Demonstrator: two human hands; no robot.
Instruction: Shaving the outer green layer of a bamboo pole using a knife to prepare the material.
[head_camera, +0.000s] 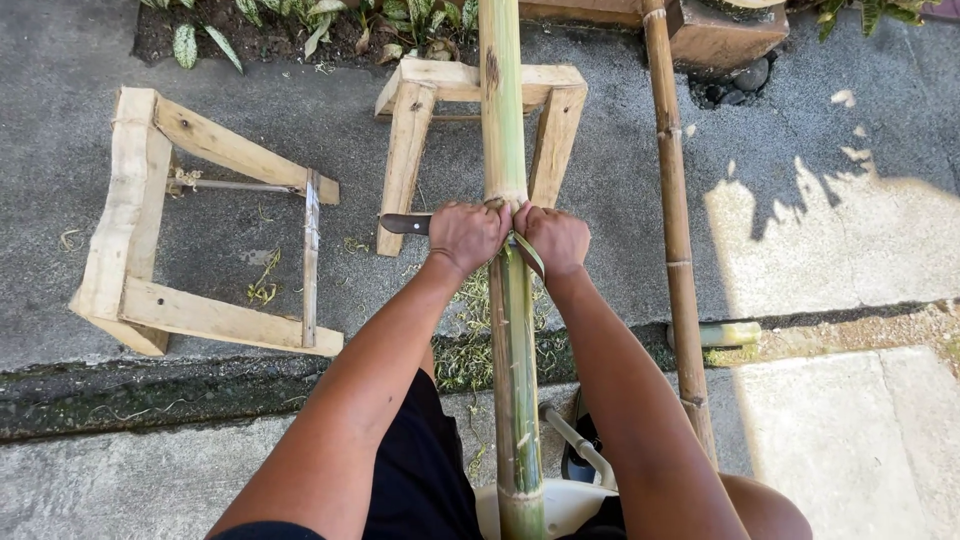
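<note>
The green bamboo pole (512, 300) runs straight away from the person, resting on a wooden stand (480, 95). Both hands sit side by side at one joint: the left hand (465, 235) grips a knife (405, 223) laid crosswise, the right hand (555, 240) clasps the blade's far end.

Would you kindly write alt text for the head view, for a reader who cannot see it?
Seen from above, a left hand and right hand grip a knife laid across a green bamboo pole resting on a wooden stand. A second stand lies tipped on the concrete at left; a browner pole runs alongside on the right.
</note>
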